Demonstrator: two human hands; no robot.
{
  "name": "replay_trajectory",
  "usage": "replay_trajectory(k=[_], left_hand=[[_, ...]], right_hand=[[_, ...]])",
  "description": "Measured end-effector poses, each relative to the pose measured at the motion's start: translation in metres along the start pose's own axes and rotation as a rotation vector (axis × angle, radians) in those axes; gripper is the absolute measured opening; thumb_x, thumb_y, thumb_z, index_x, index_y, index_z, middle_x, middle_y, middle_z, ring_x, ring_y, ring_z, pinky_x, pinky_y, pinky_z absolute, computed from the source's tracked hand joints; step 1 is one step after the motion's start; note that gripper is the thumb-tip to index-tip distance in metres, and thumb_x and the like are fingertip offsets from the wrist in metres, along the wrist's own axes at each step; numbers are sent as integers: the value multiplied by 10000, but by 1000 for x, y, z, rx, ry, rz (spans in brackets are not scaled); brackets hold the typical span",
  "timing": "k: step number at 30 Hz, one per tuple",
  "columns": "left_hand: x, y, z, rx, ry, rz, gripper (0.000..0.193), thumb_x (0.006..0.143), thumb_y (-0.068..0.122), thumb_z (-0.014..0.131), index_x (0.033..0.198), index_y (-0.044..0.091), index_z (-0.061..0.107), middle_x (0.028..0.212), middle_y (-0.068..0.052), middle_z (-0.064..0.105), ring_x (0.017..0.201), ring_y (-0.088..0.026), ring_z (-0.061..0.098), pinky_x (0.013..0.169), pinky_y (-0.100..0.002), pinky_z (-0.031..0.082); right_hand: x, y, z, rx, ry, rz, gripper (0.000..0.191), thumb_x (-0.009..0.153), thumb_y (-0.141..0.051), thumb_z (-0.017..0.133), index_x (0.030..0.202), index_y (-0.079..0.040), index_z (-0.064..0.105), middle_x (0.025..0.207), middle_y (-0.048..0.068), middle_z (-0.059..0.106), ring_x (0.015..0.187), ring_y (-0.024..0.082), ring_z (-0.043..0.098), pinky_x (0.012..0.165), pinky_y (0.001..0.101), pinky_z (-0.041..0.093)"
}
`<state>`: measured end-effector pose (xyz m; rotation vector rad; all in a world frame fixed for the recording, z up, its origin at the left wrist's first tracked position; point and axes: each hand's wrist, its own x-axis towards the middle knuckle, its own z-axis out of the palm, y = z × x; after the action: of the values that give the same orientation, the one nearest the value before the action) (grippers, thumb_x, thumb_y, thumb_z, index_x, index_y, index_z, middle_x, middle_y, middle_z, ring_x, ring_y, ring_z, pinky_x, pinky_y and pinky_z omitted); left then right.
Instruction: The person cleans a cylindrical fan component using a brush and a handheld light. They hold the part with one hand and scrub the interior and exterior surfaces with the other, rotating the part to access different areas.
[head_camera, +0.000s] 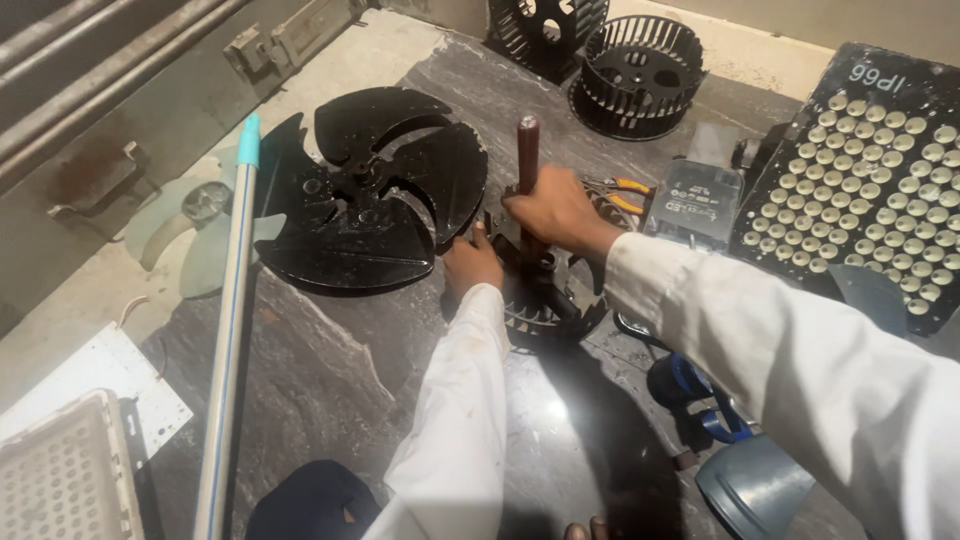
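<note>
Right hand (555, 210) wrapped around dark-red screwdriver handle (527, 150), upright over ribbed black plastic blower wheel (545, 305) on stone slab; left hand (470, 262) pressed on rim, grip unclear. Flat four-blade fan (365, 190) beside.

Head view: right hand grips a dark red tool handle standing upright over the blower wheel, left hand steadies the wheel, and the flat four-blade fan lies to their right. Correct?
Not quite. The head view shows the flat four-blade fan lying to their left, not right. The right hand does grip the upright handle, and the left hand steadies the blower wheel.
</note>
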<state>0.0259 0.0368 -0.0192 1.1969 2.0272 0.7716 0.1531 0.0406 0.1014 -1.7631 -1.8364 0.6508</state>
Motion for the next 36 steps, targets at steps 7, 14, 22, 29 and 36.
replay_trajectory(k=[7,14,22,29,36], left_hand=[[8,-6,14,21,76,44,555,1019,535,488,1192,46,686,1131,-243,715,1093,-437,674,941,-559,509],[8,-7,15,38,97,49,559,965,561,594,1156,46,697,1139,-230,710,1100,-425,669,937,-549,516],[2,-5,7,70,60,55,321,835,163,736,1131,48,687,1156,-197,720,1130,-390,677,970,-507,529],[-2,2,-1,88,11,25,321,847,126,704,1160,65,670,1176,-180,714,1127,-364,684,973,-487,533],[-6,4,-3,100,14,14,329,840,131,718,1160,64,682,1193,-173,716,1141,-358,687,973,-485,541]], right_hand=[[12,19,6,-39,42,78,340,834,-284,722,831,57,719,781,213,742,680,297,749,629,405,574],[17,51,-11,160,220,151,330,889,-271,684,819,49,729,777,170,757,652,217,744,606,375,571],[-11,29,-23,186,-189,143,259,893,-266,701,894,-8,675,767,141,719,649,228,685,588,371,538],[-31,47,-46,137,-232,174,334,862,-275,701,1025,16,693,920,165,762,798,281,756,722,422,607],[-55,70,-44,54,-234,-69,404,820,-229,732,1139,-5,627,1027,127,695,966,216,681,842,399,534]])
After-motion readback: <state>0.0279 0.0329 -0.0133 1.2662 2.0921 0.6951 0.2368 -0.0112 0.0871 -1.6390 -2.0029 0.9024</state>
